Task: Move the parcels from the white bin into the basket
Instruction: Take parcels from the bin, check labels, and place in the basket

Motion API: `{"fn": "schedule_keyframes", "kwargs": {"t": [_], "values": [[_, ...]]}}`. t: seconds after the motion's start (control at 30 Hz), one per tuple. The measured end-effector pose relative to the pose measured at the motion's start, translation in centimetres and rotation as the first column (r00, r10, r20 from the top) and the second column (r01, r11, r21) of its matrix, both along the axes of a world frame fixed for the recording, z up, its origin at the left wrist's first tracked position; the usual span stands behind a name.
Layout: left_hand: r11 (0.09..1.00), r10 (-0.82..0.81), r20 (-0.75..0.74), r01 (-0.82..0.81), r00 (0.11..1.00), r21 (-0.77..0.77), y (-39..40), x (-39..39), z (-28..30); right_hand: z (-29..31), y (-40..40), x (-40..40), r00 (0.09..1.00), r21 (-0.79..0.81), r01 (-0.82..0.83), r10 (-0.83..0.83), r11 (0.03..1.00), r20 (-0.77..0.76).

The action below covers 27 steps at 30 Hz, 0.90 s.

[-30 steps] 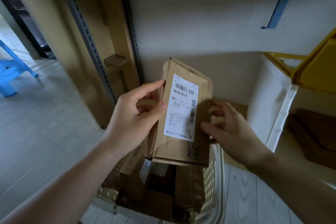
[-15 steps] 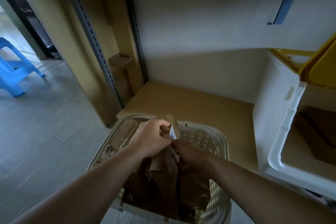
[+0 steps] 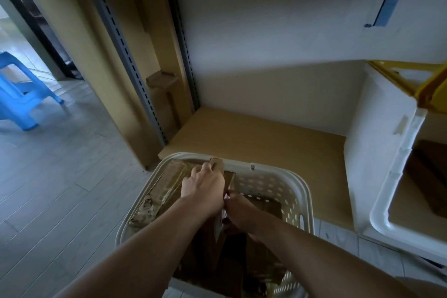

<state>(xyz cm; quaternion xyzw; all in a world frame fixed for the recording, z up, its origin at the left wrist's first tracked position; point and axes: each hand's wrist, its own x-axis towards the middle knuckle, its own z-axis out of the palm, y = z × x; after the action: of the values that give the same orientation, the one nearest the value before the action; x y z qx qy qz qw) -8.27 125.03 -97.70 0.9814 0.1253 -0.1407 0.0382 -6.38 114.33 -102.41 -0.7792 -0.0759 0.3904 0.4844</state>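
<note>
A cream perforated basket [image 3: 297, 184] stands on the floor below me, holding several brown cardboard parcels. My left hand [image 3: 203, 185] grips the top edge of a brown labelled parcel [image 3: 217, 164] that stands on end inside the basket. My right hand [image 3: 239, 208] is lower in the basket, closed on the same parcel's side near its white label. The white bin [image 3: 384, 152] sits to the right, with a brown parcel [image 3: 425, 176] lying inside it.
A low cardboard-covered shelf [image 3: 266, 135] lies behind the basket, against a white wall. Metal shelving uprights [image 3: 125, 55] and cardboard panels rise at the left. A blue plastic stool [image 3: 21, 94] stands on the grey floor far left. A yellow frame [image 3: 416, 80] rests over the white bin.
Both hands have lowered the labelled parcel from chest height into the basket, and it now stands on end among the others. My view has tilted down.
</note>
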Motion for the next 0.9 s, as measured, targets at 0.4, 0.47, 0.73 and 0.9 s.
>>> {"fn": "schedule_keyframes", "kwargs": {"t": [0.4,0.47,0.73,0.9], "values": [[0.995,-0.036,-0.134,0.023,0.990,-0.095,1.2,-1.2,0.9,0.0,0.1,1.7,0.980,-0.147,-0.143,0.161,0.979,0.120],[0.992,-0.040,-0.121,0.025,0.992,-0.125,1.1,-1.2,1.6,0.1,0.0,1.7,0.971,-0.176,-0.146,0.175,0.973,0.161],[0.961,-0.097,0.220,0.149,0.971,-0.234,0.4,-0.5,3.7,6.7,-5.3,0.5,0.859,-0.252,-0.073,0.189,0.965,0.476],[0.763,-0.096,0.446,0.354,0.890,-0.541,-2.6,-1.0,6.6,10.3,-12.2,-1.2,0.722,-0.074,0.061,0.007,0.995,0.692]]}}
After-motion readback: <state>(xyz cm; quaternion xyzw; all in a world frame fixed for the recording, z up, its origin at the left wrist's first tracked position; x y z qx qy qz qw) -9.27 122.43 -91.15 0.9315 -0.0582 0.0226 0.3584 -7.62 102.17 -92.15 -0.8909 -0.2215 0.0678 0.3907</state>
